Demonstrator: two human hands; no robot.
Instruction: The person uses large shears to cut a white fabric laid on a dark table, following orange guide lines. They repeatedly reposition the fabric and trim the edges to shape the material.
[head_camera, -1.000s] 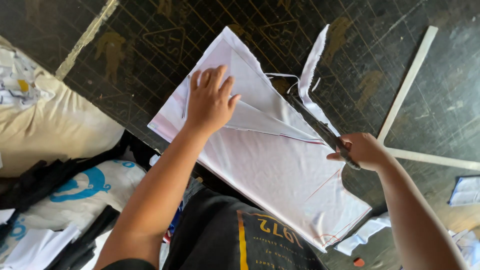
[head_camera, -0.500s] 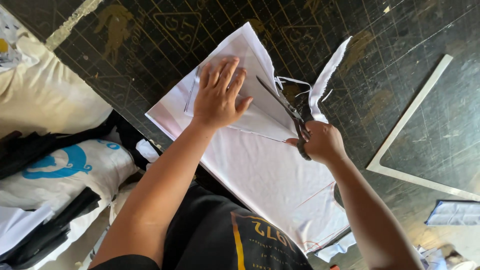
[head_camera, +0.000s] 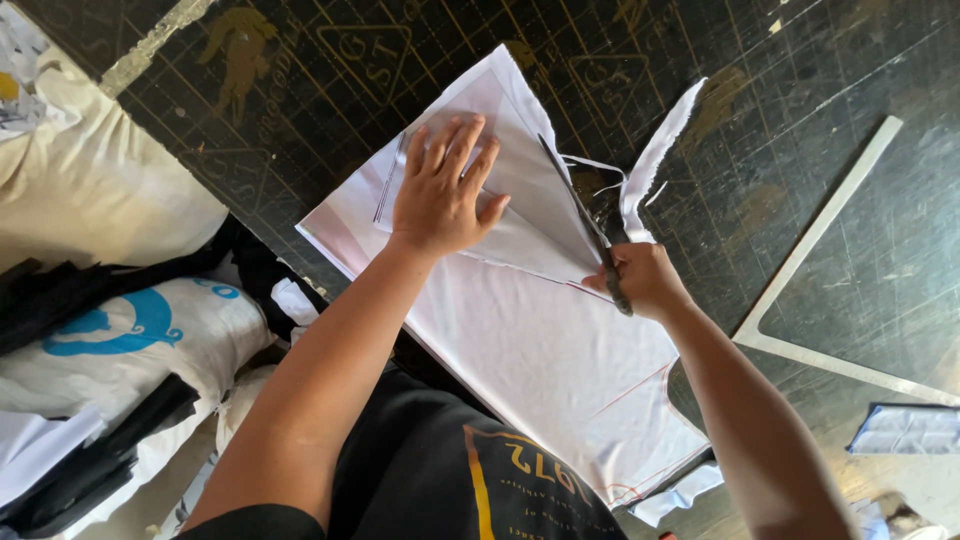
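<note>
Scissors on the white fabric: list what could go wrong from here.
1. The left hand presses the paper pattern close beside the scissors; its thumb could get nicked.
2. If that hand eases, the pattern may slide on the white fabric, and the cut could wander.
3. The cut strip curls near the blades in the right hand and could snag.
</note>
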